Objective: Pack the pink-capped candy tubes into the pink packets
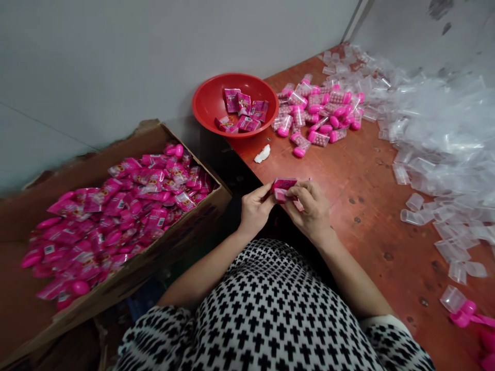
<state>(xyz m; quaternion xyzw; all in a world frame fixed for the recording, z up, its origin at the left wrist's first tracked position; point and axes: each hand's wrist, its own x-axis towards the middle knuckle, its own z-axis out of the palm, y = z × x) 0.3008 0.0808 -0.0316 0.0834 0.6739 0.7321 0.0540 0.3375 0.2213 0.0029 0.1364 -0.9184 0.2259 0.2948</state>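
In the head view, my left hand (255, 210) and my right hand (310, 210) meet in front of my body near the table's edge. Between them is a small pink printed packet (285, 184). The fingers of my left hand pinch its left side, while my right thumb and fingers close on its right and lower part. My fingers hide some of the packet, and I cannot tell whether it is open. Just beyond lies a crumpled white scrap (262, 154) on the table. Similar pink packets (244, 104) sit in a red bowl (201, 111) ahead of me.
To the left, a cardboard box (193, 219) holds many pink packets (127, 206). On the reddish-brown table (371, 206) are pink-capped clear tubes of small pink balls (319, 111). A large heap of clear plastic cups (444, 139) covers the right side. Pink parts (464, 313) lie at the lower right.
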